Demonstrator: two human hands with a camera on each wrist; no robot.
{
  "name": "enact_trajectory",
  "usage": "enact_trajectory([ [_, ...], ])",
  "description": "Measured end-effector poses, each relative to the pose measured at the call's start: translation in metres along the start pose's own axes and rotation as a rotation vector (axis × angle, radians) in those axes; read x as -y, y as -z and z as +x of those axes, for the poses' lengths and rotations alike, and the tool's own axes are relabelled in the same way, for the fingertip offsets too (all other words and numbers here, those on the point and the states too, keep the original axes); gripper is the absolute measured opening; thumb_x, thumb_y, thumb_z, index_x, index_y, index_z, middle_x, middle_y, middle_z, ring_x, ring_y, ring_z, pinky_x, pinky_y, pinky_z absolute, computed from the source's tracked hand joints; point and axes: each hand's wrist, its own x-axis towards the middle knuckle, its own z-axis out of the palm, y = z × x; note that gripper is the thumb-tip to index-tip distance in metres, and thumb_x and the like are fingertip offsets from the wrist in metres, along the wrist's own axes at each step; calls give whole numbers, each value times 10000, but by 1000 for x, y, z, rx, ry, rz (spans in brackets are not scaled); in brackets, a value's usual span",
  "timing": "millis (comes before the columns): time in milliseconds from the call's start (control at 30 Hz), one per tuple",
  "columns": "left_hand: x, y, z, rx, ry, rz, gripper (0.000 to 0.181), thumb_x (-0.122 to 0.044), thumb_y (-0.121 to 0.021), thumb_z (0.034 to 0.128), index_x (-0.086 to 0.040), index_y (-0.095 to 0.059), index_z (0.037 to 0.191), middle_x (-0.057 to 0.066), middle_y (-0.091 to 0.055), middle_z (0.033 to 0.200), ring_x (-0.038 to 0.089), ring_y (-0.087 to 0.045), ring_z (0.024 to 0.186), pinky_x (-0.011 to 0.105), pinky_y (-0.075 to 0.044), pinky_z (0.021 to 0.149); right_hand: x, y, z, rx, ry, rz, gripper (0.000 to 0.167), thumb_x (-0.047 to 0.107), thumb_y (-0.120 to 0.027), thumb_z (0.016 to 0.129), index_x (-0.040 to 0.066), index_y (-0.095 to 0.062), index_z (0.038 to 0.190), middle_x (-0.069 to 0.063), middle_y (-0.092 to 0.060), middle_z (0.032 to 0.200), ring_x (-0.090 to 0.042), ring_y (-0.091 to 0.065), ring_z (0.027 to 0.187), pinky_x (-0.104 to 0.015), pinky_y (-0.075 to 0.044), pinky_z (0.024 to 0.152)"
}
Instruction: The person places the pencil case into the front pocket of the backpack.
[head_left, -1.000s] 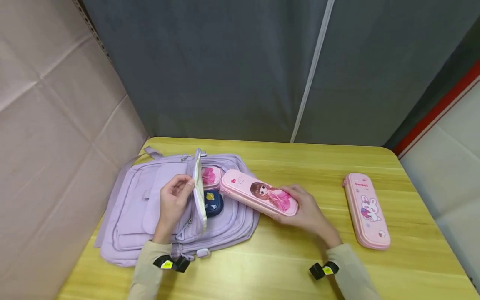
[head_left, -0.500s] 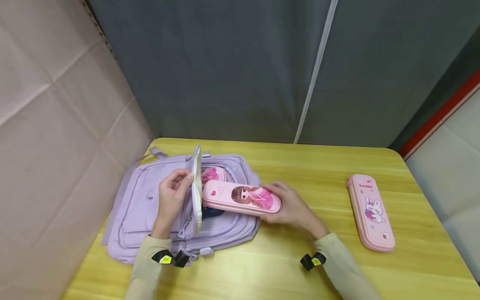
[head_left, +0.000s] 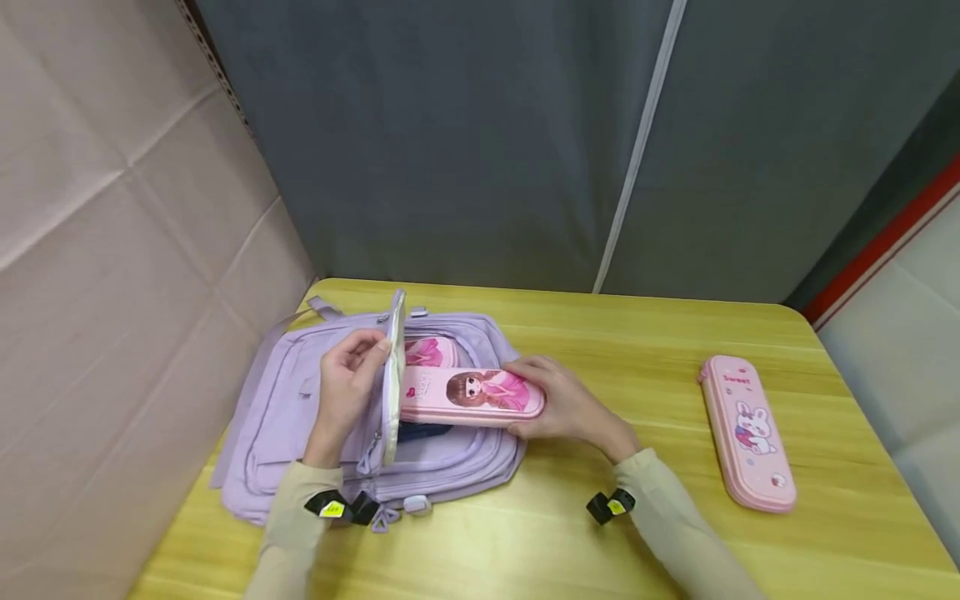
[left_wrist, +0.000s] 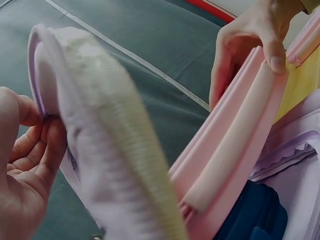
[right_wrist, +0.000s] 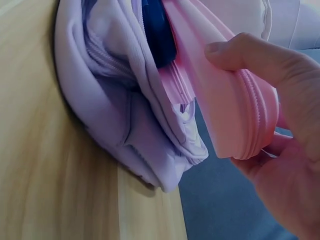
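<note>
A lilac backpack [head_left: 296, 417] lies on the table with one pocket unzipped. My left hand [head_left: 347, 387] pinches the edge of the pocket's flap [head_left: 393, 383] and holds it raised. In my right hand [head_left: 566, 404] is a pink pencil case [head_left: 480, 398] with a doll picture, gripped by its right end. The case's far end reaches in behind the flap, where its tip is hidden. Another pink case [head_left: 433, 352] shows inside the pocket. Beneath the held case sits a dark blue item [left_wrist: 255, 212], mostly covered in the head view.
A pink pencil case with a rabbit picture [head_left: 750, 433] lies on the right of the wooden table [head_left: 517, 533]. A grey curtain [head_left: 465, 150] hangs behind the table, and a pale padded wall [head_left: 142, 275] rises at the left.
My right hand has carried the doll pencil case leftward, from beside the pocket to over its opening and behind the flap. My left hand keeps hold of the flap.
</note>
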Motion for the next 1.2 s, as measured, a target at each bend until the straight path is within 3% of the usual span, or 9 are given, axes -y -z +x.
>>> enact_trajectory([
  [167, -1, -3, 1, 12, -9, -18, 84, 130, -581, 921, 70, -635, 945, -44, -662, 784, 23, -620, 700, 138, -539, 647, 4, -1, 15, 64, 11, 7, 794, 311, -901, 737, 123, -574, 1436, -80, -568, 1427, -314, -511, 1339, -528, -439, 1136],
  [333, -4, -5, 1, 36, -36, 1, 53, 137, -589, 918, 142, -612, 965, -45, -659, 817, 30, -628, 749, 137, -554, 693, 3, -2, 28, 109, 27, -2, 789, 306, -889, 755, 129, -558, 1449, -72, -559, 1431, -296, -515, 1326, -515, -445, 1132],
  [567, -8, -9, 1, 63, -45, 22, 108, 126, -594, 924, 203, -592, 1001, -56, -670, 852, 35, -654, 812, 143, -570, 758, 3, -5, 40, 136, 50, 19, 786, 281, -895, 745, 118, -567, 1439, -89, -563, 1435, -294, -507, 1343, -512, -433, 1143],
  [800, -8, -11, 0, 52, -59, 7, 106, 144, -583, 918, 217, -586, 996, -56, -677, 854, 39, -666, 820, 150, -579, 780, 8, -24, 52, 117, 74, 60, 818, 295, -906, 719, 164, -560, 1449, -89, -547, 1480, -313, -447, 1415, -549, -365, 1185],
  [1067, -6, -6, -4, 28, -41, -12, 56, 161, -569, 913, 168, -595, 962, -42, -668, 832, 35, -650, 770, 145, -574, 725, 3, -34, 36, 67, 33, 164, 830, 280, -902, 751, 121, -512, 1466, -91, -499, 1512, -290, -431, 1427, -535, -353, 1201],
  [1200, -7, -5, -3, 25, -41, -22, 56, 151, -572, 916, 142, -604, 961, -33, -672, 836, 41, -655, 769, 150, -574, 714, -3, -26, 27, 13, 9, 213, 771, 236, -892, 768, 81, -535, 1432, -56, -568, 1430, -256, -543, 1295, -518, -439, 1142],
])
